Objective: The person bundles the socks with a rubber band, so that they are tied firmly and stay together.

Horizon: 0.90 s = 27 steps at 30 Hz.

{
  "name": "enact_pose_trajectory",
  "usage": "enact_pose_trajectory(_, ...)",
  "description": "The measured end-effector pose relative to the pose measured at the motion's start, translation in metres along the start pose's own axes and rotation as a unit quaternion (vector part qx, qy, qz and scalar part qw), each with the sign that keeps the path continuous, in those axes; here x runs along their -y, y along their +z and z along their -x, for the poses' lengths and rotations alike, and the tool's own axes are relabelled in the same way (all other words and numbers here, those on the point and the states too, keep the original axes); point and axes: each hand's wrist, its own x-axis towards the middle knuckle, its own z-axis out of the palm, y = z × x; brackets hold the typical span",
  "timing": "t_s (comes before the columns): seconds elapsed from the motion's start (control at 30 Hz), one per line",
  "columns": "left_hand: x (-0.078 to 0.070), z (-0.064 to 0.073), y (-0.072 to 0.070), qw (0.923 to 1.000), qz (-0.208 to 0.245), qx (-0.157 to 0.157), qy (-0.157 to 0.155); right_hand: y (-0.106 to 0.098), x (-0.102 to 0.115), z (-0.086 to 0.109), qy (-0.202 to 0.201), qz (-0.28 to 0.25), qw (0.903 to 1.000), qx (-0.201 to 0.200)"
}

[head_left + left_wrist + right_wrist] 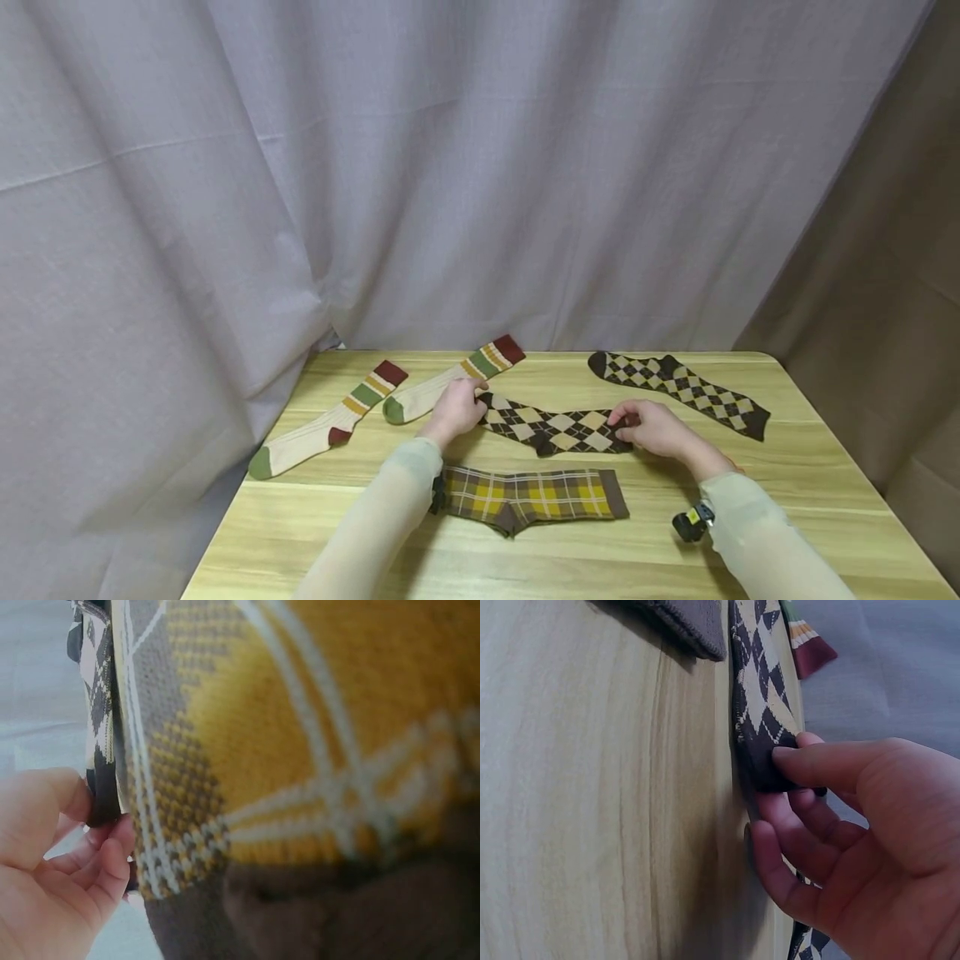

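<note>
A large-diamond argyle sock [562, 430] lies lengthwise across the middle of the table, between both hands. My left hand [456, 410] pinches its dark toe end; in the left wrist view thumb and fingers meet at that dark tip. At the other end, my right hand [654, 428] pinches the dark cuff [769, 761] between thumb and fingers. Nearer to me is a yellow and brown plaid sock [536, 497], its toe end hidden behind my left wrist. That plaid sock [300, 735] fills much of the left wrist view, close to the camera.
Two cream socks with green toes and striped cuffs lie at the left: one [315, 437] far left, another [427, 392] behind my left hand. A smaller-diamond argyle sock [686, 392] rests back right. Grey curtain [525, 183] hangs behind the wooden table [810, 492].
</note>
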Motion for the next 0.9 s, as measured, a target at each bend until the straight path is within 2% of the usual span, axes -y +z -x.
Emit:
enact_pose_trajectory(0.23,0.000,0.001,-0.002,0.9991,0.042,-0.001,0.008,-0.001,-0.004,0.000,0.000,-0.012,0.9999,-0.009)
enact_pose_trajectory(0.43,0.006,0.001,-0.003,0.9923,0.123,-0.001,0.018,-0.002,-0.002,0.002,0.013,-0.064,0.9978,-0.008)
enact_pose_trajectory(0.7,0.003,0.012,-0.015,0.9721,0.232,-0.024,-0.021,-0.008,0.002,0.004,-0.004,-0.080,0.9968,-0.010)
enact_pose_trajectory(0.9,-0.002,0.024,-0.026,0.9513,0.305,-0.018,-0.038,-0.013,0.007,0.007,-0.019,-0.086,0.9961,-0.009)
